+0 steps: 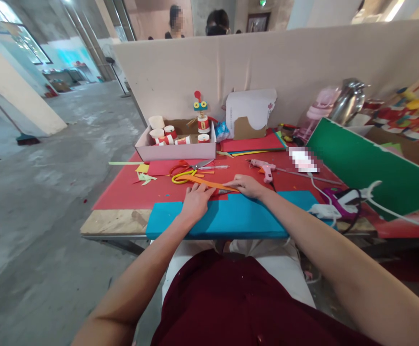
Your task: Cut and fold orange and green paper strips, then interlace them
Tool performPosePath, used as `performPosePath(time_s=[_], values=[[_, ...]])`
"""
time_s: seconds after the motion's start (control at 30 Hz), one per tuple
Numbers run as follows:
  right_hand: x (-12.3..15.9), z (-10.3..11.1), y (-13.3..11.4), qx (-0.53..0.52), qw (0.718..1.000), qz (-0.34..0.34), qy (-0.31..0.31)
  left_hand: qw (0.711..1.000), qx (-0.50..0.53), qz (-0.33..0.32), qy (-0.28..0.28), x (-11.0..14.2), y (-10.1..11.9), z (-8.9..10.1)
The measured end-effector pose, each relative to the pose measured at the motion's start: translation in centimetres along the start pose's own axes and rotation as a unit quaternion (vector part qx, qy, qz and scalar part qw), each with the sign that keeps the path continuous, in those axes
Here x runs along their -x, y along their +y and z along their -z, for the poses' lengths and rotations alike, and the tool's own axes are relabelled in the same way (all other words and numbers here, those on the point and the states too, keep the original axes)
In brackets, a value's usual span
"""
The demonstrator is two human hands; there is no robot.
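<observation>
Through the head camera I had both hands over an orange strip [214, 184] at the center of the frame, where it slanted down to the right just above a blue sheet [213, 218]. The left hand [196, 202] lay palm down, fingers partly spread and reaching forward, their tips at the strip's near edge; I could not tell whether it gripped anything. The right hand [248, 186] held its index finger out along the strip's right end, its other fingers curled, and whether they pinched the paper I could not make out.

Scissors [179, 179] with red and yellow handles lay at the strip's left end, a pen [215, 167] beside them. Right of center on the red cover [123, 193] I saw a pink glue gun [266, 169], its nozzle toward the left. Left of center, above the scissors, a box [175, 154] held paper cups [156, 134] and a cup figure [203, 124] with yellow eyes. A green board [378, 166] leaned at the right of the frame, below a steel flask [348, 101] and a pink bottle [319, 111]. At the top of the frame, I caught two people [217, 22] beyond a pale partition [180, 72]
</observation>
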State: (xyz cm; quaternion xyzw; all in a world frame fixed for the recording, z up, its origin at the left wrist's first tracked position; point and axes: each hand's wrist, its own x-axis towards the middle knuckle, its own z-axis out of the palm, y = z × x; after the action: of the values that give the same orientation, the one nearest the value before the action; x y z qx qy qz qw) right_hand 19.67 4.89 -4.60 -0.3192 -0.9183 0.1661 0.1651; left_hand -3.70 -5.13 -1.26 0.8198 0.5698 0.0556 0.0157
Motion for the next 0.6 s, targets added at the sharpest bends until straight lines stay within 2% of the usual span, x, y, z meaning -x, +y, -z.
performPosePath(time_s=[0.6], values=[[-0.6,1.5,0.7,-0.013,0.996,-0.005,-0.085,1.000,0.003,-0.012,-0.006,-0.5,1.5,-0.1]])
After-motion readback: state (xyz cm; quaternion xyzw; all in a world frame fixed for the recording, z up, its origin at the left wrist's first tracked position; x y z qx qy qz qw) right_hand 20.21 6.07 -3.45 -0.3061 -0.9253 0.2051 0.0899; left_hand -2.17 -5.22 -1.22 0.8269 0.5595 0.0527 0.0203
